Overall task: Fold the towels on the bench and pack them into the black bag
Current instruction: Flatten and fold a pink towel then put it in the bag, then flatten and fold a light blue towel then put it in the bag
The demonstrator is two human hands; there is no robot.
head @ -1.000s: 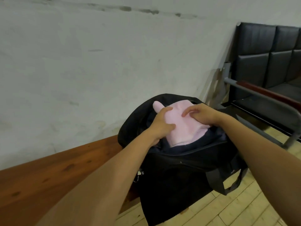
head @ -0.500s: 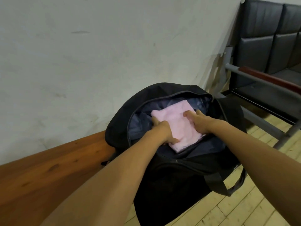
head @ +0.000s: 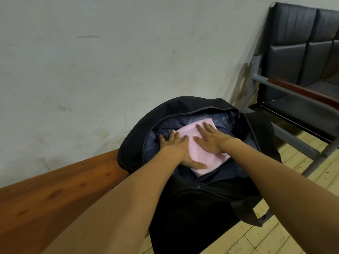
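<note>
- The folded pink terry towel (head: 202, 142) lies inside the open black fabric bag (head: 201, 202) (on its dark lining).
- Left hand (head: 177, 149) and right hand (head: 211, 139) press it, fingers straight and spread.
- The bag sits at the brown wooden tabletop's (head: 55, 195) end.

The unzipped mouth of the black fabric bag (head: 192, 208) at the right end of the brown wooden bench (head: 55, 195) gapes upward, filled mostly by a folded pink towel (head: 207, 153), while the grey plaster wall (head: 110, 61) closes off its far side.
</note>
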